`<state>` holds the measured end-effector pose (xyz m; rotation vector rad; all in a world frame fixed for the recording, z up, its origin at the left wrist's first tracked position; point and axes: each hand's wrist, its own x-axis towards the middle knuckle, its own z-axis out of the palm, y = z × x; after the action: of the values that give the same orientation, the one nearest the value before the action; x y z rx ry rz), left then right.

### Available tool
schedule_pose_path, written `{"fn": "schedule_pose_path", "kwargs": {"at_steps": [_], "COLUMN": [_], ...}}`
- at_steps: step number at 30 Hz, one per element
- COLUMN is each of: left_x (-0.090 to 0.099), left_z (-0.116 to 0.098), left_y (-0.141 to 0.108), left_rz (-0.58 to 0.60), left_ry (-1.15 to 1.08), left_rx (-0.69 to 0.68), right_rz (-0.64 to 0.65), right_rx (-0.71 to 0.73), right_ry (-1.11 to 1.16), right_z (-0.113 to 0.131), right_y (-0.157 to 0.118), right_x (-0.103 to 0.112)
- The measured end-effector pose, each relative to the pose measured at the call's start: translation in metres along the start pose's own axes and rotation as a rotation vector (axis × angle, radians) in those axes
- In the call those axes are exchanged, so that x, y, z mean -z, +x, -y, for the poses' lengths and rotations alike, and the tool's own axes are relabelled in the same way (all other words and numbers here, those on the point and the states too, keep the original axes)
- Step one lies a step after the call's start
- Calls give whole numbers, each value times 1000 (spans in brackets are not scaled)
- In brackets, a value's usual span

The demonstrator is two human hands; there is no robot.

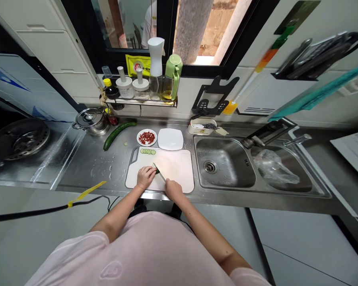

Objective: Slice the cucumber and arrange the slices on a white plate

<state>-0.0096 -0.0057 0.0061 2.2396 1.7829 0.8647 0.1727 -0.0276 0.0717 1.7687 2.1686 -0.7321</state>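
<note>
On my feed one row of cucumber slices (148, 151) is done mid-frame, the cucumber piece (157, 171) just below unfinished in curled fingers of the left hand (146, 177), right hand (173, 190) closed round the knife (160, 173) (whole cucumber (117, 134), left of centre, intact).

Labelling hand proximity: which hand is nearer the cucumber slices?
Left hand: directly on the person's side of the cucumber slices; right hand, gripping the knife, is farther off, rightward.

The countertop (86, 167) and sink (226, 159) are shiny, smooth metal; the pot (99, 128) is polished, mirror-bright metal. The cutting board (180, 174) looks like smooth, matt plastic, the knife blade (159, 172) metal, the square plate (170, 139) glossy. A crinkled, clear plastic bag (276, 167) shines; the shirt (155, 250) is matt cloth.
</note>
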Motion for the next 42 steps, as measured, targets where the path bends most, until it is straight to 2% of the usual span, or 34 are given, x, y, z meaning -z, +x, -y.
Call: {"fn": "schedule_pose_path", "kwargs": {"at_steps": [7,17,26,32,37,39,42], "left_x": [1,10,10,14,29,38,48], "left_z": [0,-6,-2,-1,-13,-23,-38], "left_y": [3,12,11,15,31,39,47], "left_rz": [5,37,13,-70,-163,-108,85], "left_ry": [-39,-81,-123,-127,-147,-140,-115], "left_rx": [25,89,126,204,226,150,-10], "right_rz": [-8,43,-56,-125,-184,-196,-200], "right_rx": [-19,-50,-78,-99,-66,-42,26], "right_ry": [7,52,64,73,12,-39,-81], "right_z": [-11,-21,-28,-27,-28,-28,-27], "right_y": [-19,-33,-37,-43,-43,-43,-43], "right_x": [-10,-4,0,8,12,12,12]}}
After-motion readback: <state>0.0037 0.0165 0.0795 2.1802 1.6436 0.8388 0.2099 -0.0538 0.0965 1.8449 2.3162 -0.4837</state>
